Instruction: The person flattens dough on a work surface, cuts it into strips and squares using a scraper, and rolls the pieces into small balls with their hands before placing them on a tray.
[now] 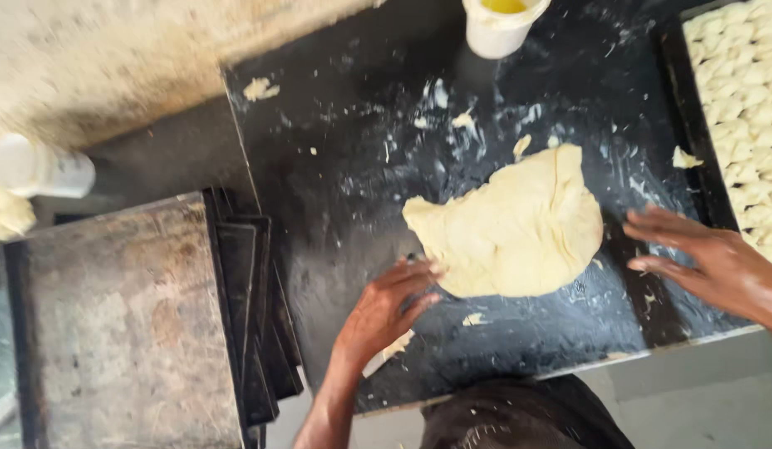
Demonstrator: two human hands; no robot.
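**Both hands open beside a sheet of dough**

Neither of your hands grips anything. Your left hand [384, 309] lies palm down on the black work surface [336, 208], fingers spread, with the fingertips touching the lower left edge of the flattened dough [511, 226]. Your right hand [693, 254] hovers open just to the right of the dough, fingers stretched toward it and apart from it.

The dough is a pale yellow, roughly round sheet lying near the middle of the surface, with small scraps and smears scattered around it.

At the top edge stands a white tub [498, 27] holding a yellow liquid or fat; which one, you cannot tell. On the far right a dark tray [693, 125] holds close rows of small pale dough pieces [747, 100]. To your left lies a stack of worn, dark metal trays [120, 324], the top one bare. Beyond it, a white container [41, 166] lies on its side, its contents hidden, beside a blurred lump of dough [5, 214].
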